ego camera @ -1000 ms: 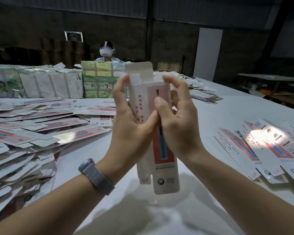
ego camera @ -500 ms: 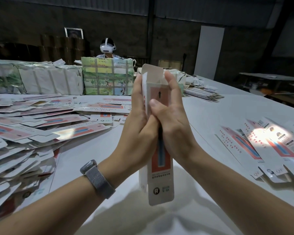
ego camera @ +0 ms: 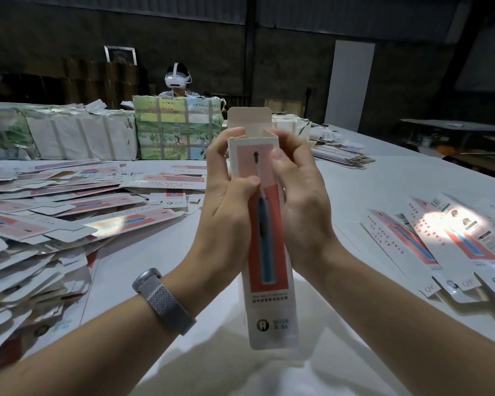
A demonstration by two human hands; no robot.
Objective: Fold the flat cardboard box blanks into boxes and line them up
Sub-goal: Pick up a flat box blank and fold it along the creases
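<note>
We hold the box [ego camera: 269, 244] upright above the table [ego camera: 383, 190], our left hand [ego camera: 226, 201] and right hand [ego camera: 300, 204] curled round its two long sides, thumbs on its printed front, top flap standing open above the fingertips.

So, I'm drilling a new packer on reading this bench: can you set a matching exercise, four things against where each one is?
Things:
1. box
2. heap of flat blanks
3. row of laid-out pieces
4. watch

Places:
A. on the table, to the person's right
B. on the left wrist
C. piled on the table, to the person's left
D. upright between the left hand and the right hand, top flap open

Pairs: 1-D, 2-C, 3-A, 4-B
</note>
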